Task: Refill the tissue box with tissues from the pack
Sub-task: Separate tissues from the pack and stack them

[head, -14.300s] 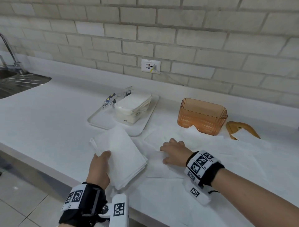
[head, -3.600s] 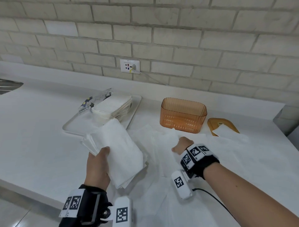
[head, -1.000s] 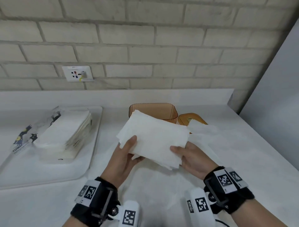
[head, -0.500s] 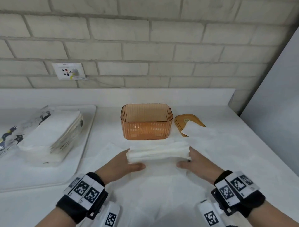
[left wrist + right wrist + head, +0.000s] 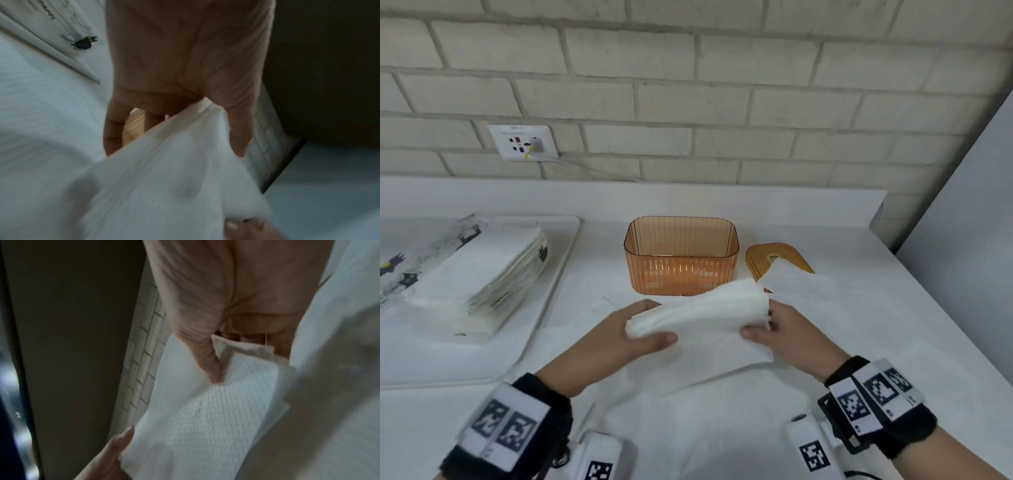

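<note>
Gripping the tissue stack [image 5: 698, 315], left hand [image 5: 619, 337] and right hand [image 5: 787, 334] front a seemingly empty tissue box [image 5: 681, 255].

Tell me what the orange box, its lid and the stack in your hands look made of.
Orange box: translucent ribbed plastic, probably rigid; light shows through its walls. Lid: the same amber plastic, glossy. Tissue stack: soft white embossed paper, sagging between the left hand and right hand.
</note>
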`<state>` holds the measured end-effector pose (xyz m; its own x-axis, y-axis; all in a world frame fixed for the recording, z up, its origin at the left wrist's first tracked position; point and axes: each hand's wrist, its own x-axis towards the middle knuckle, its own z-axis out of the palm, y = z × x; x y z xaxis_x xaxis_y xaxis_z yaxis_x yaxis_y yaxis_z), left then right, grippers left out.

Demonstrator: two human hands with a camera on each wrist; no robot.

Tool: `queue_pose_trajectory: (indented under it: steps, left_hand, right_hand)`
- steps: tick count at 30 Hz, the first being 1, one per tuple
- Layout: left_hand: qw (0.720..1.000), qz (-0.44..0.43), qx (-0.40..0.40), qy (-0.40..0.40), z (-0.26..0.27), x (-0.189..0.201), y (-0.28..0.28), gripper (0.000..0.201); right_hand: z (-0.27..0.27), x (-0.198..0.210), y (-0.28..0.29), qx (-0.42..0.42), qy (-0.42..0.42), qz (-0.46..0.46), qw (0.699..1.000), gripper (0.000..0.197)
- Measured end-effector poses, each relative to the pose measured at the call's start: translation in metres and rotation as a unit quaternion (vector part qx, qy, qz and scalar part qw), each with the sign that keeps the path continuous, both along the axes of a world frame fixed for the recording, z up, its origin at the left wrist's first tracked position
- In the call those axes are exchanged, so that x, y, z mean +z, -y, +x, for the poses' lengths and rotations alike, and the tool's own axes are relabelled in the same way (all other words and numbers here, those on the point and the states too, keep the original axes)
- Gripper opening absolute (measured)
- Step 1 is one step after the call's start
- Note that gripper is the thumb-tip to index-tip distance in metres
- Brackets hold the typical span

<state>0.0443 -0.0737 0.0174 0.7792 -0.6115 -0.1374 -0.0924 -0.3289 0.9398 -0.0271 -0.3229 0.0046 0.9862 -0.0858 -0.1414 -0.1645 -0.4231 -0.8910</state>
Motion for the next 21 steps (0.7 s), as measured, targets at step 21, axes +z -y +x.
queue_pose_trajectory:
  steps: [21]
  left_hand:
    - [0.990,-0.135,0.035,0.025,-0.017,-0.004,0.062,0.043]
  right_hand:
    - [-0.005,0.017,-0.010,0.012,0.077,0.132,0.988,0.056]
